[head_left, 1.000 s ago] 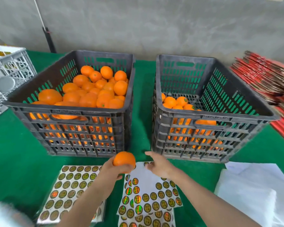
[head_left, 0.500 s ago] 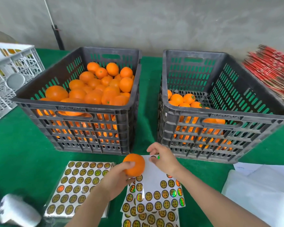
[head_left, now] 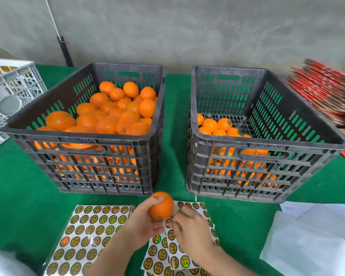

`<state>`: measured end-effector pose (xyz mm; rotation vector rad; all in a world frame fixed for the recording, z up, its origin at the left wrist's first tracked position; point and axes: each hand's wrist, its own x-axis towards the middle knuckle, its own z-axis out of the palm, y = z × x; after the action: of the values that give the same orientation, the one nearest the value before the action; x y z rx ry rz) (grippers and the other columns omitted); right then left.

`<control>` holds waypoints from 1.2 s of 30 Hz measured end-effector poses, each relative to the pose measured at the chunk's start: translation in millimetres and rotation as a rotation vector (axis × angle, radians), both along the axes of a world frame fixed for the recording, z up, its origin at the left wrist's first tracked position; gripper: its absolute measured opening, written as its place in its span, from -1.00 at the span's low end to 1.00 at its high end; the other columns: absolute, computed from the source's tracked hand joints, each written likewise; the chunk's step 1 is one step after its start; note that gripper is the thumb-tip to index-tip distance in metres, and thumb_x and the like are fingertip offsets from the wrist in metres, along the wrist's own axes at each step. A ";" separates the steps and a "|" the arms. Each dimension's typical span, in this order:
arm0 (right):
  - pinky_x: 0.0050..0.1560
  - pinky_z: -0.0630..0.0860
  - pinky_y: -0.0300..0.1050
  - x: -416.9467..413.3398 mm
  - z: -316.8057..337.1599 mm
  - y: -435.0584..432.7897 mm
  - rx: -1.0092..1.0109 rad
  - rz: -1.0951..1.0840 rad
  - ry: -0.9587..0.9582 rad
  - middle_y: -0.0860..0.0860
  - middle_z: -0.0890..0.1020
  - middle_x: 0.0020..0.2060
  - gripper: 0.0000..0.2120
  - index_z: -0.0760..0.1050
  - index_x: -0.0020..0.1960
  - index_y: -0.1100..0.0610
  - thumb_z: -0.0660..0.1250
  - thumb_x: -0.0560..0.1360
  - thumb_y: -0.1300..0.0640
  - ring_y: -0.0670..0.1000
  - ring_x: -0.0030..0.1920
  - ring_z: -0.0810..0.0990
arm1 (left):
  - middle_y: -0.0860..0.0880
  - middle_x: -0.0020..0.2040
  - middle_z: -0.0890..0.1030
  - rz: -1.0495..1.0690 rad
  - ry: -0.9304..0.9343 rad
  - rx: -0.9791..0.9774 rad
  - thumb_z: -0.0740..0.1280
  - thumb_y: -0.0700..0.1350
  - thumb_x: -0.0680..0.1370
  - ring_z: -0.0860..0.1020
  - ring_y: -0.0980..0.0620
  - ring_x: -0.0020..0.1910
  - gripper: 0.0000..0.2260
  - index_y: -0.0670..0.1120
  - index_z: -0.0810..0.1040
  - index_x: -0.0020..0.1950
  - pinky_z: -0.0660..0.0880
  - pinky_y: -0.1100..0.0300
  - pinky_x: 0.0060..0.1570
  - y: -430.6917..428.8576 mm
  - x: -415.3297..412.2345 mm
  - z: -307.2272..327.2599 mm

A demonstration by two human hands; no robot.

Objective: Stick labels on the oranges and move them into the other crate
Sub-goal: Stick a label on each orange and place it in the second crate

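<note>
My left hand (head_left: pixel 142 224) grips one orange (head_left: pixel 162 205) above the label sheets, in front of the two dark crates. My right hand (head_left: pixel 190 226) pinches a round label (head_left: pixel 168 223) right under the orange, touching its lower side. The left crate (head_left: pixel 84 140) is heaped with unlabelled oranges (head_left: pixel 116 114). In the right crate (head_left: pixel 267 144) lie several labelled oranges (head_left: pixel 219 126) along its near side. A full label sheet (head_left: pixel 88 234) lies at the left, and partly used sheets (head_left: pixel 171 253) lie under my hands.
Everything stands on a green cloth table (head_left: pixel 18 196). A white lattice crate (head_left: pixel 10 92) is at the far left, and stacked red flat cartons (head_left: pixel 327 90) are at the far right. White paper sheets (head_left: pixel 311 242) lie at the near right. A grey wall is behind.
My right hand has peeled a label off the sheet and brought it to the underside of the orange. My left hand raised and turned the orange slightly. The camera shifted a little.
</note>
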<state>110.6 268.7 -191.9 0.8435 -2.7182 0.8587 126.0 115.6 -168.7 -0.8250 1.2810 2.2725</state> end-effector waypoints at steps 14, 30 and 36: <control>-0.16 0.46 -0.23 -10.8 33.9 12.9 -0.906 -0.442 -0.958 0.09 0.62 -0.32 -0.83 0.61 -0.24 0.19 0.34 0.45 0.38 0.02 -0.24 0.52 | -0.10 0.22 0.43 -0.241 0.132 -0.518 0.53 0.07 -0.06 0.45 -0.07 0.17 -0.13 -0.02 0.38 0.22 0.35 0.05 0.17 -6.0 2.9 6.8; 0.00 0.48 -0.22 5.8 83.6 0.1 -0.808 -0.104 -0.635 -0.13 0.53 0.08 -0.71 0.57 -0.38 -0.03 0.43 0.40 0.30 -0.08 0.09 0.54 | -0.29 0.13 0.61 0.162 0.164 0.421 0.32 0.15 0.39 0.62 -0.18 0.05 -0.41 -0.24 0.46 0.27 0.60 -0.01 0.00 26.3 4.8 45.1; 0.03 0.47 -0.19 11.4 82.7 0.8 -0.676 -0.097 -0.346 -0.27 0.50 0.04 -0.88 0.50 -0.20 -0.10 0.41 0.40 0.09 -0.16 0.14 0.48 | -0.28 0.14 0.61 0.173 0.214 0.411 0.34 0.13 0.41 0.60 -0.19 0.12 -0.42 -0.23 0.45 0.27 0.61 0.04 -0.08 33.4 10.8 51.6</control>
<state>122.0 269.6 -109.2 0.4397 -2.3961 1.8831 136.9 148.9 -117.1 -0.5746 0.7971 2.6926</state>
